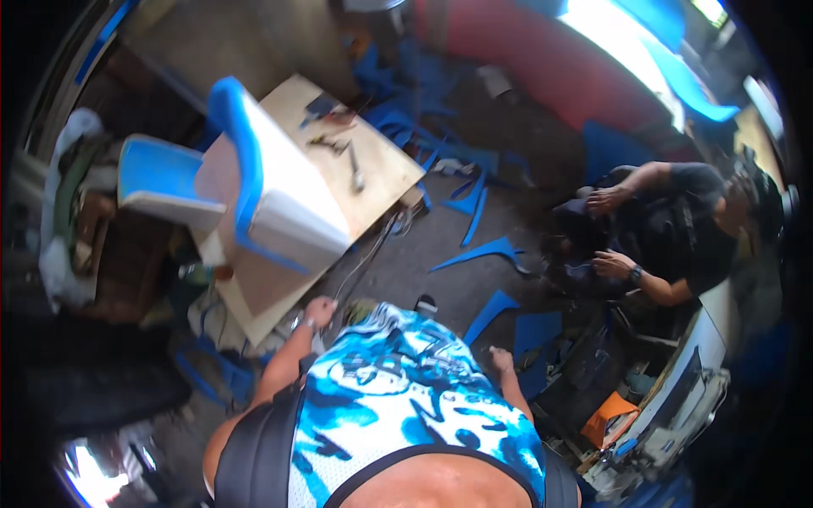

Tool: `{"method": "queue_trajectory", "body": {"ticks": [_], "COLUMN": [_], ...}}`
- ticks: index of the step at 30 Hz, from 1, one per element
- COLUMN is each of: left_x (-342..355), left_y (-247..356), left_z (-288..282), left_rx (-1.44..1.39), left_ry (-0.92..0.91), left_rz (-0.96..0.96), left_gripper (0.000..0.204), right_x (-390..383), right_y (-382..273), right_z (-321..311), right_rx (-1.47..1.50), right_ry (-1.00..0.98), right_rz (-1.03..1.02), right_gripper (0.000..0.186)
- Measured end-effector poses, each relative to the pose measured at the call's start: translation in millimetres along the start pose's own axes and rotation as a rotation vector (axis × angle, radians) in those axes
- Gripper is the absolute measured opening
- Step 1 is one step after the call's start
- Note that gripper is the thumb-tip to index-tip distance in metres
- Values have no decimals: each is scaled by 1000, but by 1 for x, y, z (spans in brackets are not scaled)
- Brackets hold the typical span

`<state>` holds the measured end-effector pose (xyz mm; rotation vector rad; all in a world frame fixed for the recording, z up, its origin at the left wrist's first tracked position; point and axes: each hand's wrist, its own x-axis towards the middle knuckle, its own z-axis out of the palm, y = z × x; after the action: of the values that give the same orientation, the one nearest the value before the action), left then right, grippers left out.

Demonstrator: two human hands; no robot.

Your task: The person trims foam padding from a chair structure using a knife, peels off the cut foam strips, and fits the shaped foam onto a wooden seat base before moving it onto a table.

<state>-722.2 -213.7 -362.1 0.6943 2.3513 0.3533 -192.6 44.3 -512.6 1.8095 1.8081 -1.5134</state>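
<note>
My left hand (319, 312), with a band on its wrist, hangs beside the near edge of a wooden worktable (385, 165). A thin cord (360, 273) trails from under the tabletop toward that hand; whether they touch I cannot tell. My right hand (502, 360) hangs low beside blue offcuts on the floor. Both hands are small and blurred, so their fingers cannot be made out. On the table stands a blue and white padded piece (292, 173) with a curved edge, next to a blue-topped padded panel (161, 169). A hammer-like tool (356, 165) lies toward the table's right side.
A co-worker (690, 224) in dark clothing sits at the right, both hands out in front. Several blue offcuts (483, 252) litter the dark floor. A red panel (550, 63) stands at the back. An orange piece (610, 418) lies by a bench at the lower right.
</note>
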Motion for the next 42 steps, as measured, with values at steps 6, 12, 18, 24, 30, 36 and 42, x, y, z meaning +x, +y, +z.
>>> {"method": "queue_trajectory", "body": {"ticks": [6,12,18,24,30,36,42], "left_x": [-26,-65,-93,-12,62,117,134], "left_y": [27,-47,-119,-87,60,127,128], "left_z": [1,15,-22,-131,-290,-342,-325], "left_rx": [-138,-32,-1112,-968,-863,-625,-866], "left_ry": [7,-15,300,828,926,1111,801], "left_rz": [-79,-167,-680,-130,301,637,717], "left_gripper": [41,51,24,26,26,28,52], "right_x": [-24,-8,30,43,-62,-68,-42], "right_y": [-52,-82,-129,-360,-682,-820,-799], "right_z": [-31,-31,-12,9,17,76,157], "right_rx": [98,-52,-17,-150,188,584,566], "right_ry": [0,-59,-31,-62,-251,-616,-606], "right_rz": [77,86,-141,-720,-1125,-844,-983], "right_gripper": [35,40,44,41,34,35,48]}}
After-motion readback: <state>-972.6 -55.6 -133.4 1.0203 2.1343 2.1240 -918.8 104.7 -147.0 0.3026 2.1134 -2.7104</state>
